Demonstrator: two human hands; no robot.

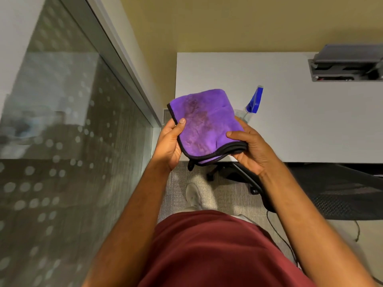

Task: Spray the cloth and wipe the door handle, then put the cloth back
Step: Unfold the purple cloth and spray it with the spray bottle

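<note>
A folded purple cloth (207,125) with a black hem shows darker damp patches near its middle. My left hand (171,143) holds its left edge with the thumb on top. My right hand (251,149) grips the right edge, thumb lying across the cloth. I hold it over the near left corner of a white desk (290,121). Just behind the cloth a spray bottle (253,102) with a blue trigger head stands on the desk, its body partly hidden. No door handle is in view.
A frosted, dotted glass wall (62,141) with a metal frame runs along the left. A black mesh office chair (331,195) stands under the desk at the right. A grey cable box (346,63) sits at the desk's far right. Carpet and my shoe (194,195) lie below.
</note>
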